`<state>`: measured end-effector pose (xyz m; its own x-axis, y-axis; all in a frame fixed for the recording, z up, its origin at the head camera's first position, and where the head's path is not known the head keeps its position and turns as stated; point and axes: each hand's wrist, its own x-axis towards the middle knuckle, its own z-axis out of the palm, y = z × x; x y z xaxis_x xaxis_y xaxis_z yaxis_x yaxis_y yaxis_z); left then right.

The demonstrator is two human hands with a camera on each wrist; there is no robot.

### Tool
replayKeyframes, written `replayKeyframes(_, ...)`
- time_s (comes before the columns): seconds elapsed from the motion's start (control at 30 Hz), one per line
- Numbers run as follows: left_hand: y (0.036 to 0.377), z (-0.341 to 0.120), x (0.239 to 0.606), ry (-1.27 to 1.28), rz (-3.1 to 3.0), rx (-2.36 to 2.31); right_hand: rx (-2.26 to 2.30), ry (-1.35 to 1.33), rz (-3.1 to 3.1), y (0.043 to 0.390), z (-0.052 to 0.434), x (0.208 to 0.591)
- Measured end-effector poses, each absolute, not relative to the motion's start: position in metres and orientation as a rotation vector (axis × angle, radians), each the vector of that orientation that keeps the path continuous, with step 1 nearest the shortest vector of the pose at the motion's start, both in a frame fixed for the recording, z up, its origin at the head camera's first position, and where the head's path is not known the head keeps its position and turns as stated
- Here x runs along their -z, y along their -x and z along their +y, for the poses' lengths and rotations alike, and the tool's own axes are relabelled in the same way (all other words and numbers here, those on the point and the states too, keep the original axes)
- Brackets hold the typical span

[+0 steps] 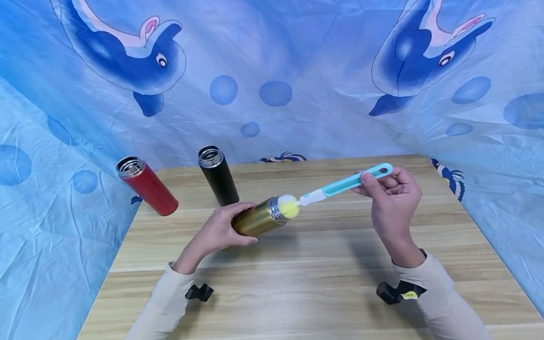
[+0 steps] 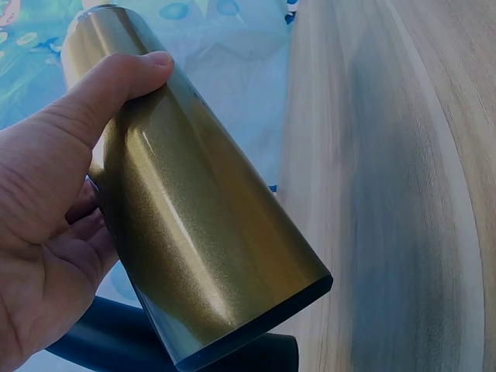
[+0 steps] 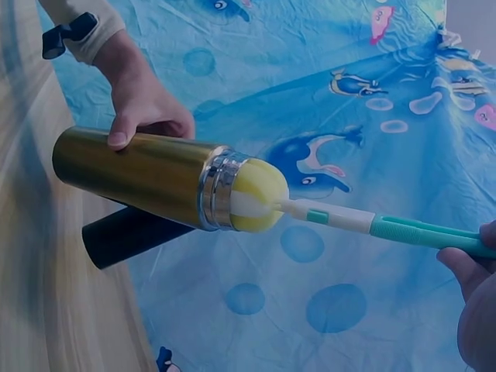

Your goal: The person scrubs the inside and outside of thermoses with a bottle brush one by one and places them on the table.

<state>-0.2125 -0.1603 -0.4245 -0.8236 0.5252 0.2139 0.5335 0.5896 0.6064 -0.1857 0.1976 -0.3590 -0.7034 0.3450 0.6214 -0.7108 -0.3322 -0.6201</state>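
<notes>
My left hand (image 1: pixel 223 228) grips a gold thermos bottle (image 2: pixel 194 209) around its body, tilted with its silver threaded mouth toward the right. In my right hand (image 1: pixel 394 203) is a bottle brush (image 1: pixel 340 185) with a teal and white handle, pinched near the handle's end between thumb and fingers. The brush's yellow and white sponge head (image 3: pixel 262 192) sits at the bottle's mouth, partly inside it and bulging out over the rim. Held above the table, the bottle shows its dark base in the left wrist view.
A black thermos (image 1: pixel 220 177) without a lid stands just behind my left hand. Farther left stands a red thermos (image 1: pixel 148 186), also with its mouth uncovered. The wooden table (image 1: pixel 297 293) meets a blue dolphin-print sheet (image 1: pixel 255 56) at its back and sides.
</notes>
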Motion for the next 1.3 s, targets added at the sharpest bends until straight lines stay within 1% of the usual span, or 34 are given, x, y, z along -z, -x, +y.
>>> replayKeyframes(0.63,0.212,-0.160,0.424,0.900,-2.769,1.074,-2.093,-0.502,-1.142,0.188,0.212,0.351)
replayKeyframes(1.3,0.211,-0.167,0.428,0.901,-2.768,1.048,-2.135,-0.512,-1.061,0.186,0.225,0.351)
